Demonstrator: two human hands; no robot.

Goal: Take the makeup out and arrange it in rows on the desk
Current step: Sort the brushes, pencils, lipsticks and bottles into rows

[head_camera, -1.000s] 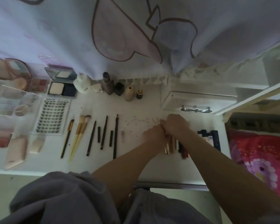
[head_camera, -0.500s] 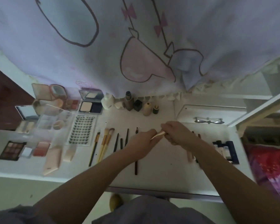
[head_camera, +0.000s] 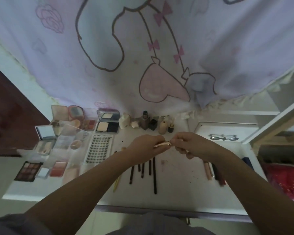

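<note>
Both hands up over mid-desk (head_camera: pixel 176 189), sharing one slim gold tube (head_camera: pixel 161 144), likely lipstick or concealer. Left hand (head_camera: pixel 148 146) grips the barrel, right hand (head_camera: pixel 192 146) pinches the cap end. Judgement: light, rigid, slick metal finish; hold mid-barrel, since the cap may pull off. It'll roll if laid loose.

Counts: five dark pencils (head_camera: pixel 143 172) in a row below the hands, one lash card (head_camera: pixel 98 150), one dark eyeshadow palette (head_camera: pixel 28 171), about six small bottles (head_camera: pixel 153 123) along the back.
</note>
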